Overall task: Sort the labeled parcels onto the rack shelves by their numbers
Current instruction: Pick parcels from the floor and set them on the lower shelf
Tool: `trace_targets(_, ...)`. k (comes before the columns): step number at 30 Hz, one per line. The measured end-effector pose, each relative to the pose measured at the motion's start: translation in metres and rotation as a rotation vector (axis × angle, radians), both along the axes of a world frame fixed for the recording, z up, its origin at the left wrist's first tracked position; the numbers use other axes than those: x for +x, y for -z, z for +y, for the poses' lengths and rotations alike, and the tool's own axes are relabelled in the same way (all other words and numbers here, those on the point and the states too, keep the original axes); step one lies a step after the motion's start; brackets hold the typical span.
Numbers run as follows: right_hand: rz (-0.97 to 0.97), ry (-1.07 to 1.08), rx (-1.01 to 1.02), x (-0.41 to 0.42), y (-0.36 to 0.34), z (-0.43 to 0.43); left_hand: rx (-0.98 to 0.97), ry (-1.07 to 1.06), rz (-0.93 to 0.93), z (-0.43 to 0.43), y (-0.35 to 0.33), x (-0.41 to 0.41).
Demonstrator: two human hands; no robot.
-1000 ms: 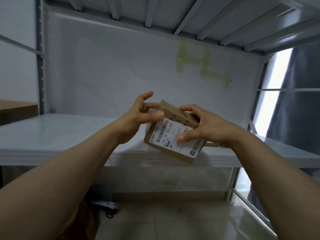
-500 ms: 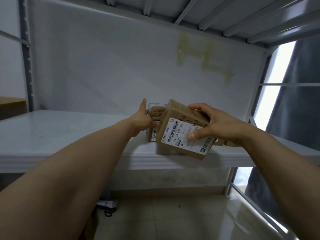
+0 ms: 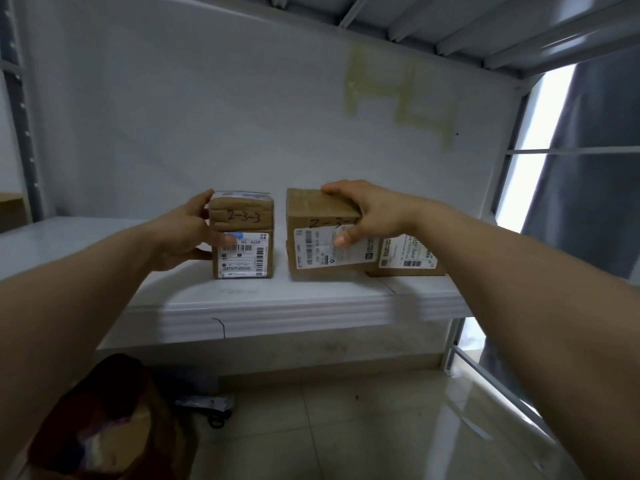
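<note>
Three brown cardboard parcels stand on the white rack shelf. The left parcel, marked 2-3-3 with a white barcode label, is gripped at its left side by my left hand. The middle parcel, marked 2-3- with the last digit hidden, rests on the shelf with my right hand clamped over its top right corner, thumb on the label. A third parcel sits behind my right wrist, mostly hidden.
The shelf above hangs close overhead. Grey rack uprights stand at the left and right. On the tiled floor below lie a dark bag and a small dark item.
My right hand has set the parcel it carried down on the shelf, upright. My left hand has taken hold of the 2-3-3 parcel, which now stands a gap to the left.
</note>
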State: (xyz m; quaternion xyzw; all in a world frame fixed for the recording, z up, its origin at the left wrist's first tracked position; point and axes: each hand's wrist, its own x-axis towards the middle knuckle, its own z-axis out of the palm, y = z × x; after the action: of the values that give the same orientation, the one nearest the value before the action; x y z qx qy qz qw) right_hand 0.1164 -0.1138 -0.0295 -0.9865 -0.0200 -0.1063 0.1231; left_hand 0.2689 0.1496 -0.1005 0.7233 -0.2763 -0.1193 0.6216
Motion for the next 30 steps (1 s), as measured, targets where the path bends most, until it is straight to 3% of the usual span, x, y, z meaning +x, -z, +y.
trace_targets(7, 0.094, 0.174, -0.289, 0.020, 0.023, -0.008, 0.106, -0.017, -0.029, -0.004, 0.001, -0.006)
trace_targets(15, -0.016, 0.158, -0.129, 0.028, 0.035, -0.010, 0.083, -0.030, -0.045, -0.015, 0.015, -0.017)
trace_targets(24, -0.011, 0.171, -0.183, 0.036, 0.035, -0.011, 0.046, -0.041, -0.033, -0.029, 0.019, -0.023)
trace_targets(30, -0.219, 0.198, -0.236, 0.024, 0.046, -0.008, 0.047, -0.106, -0.014, -0.032, 0.026, -0.016)
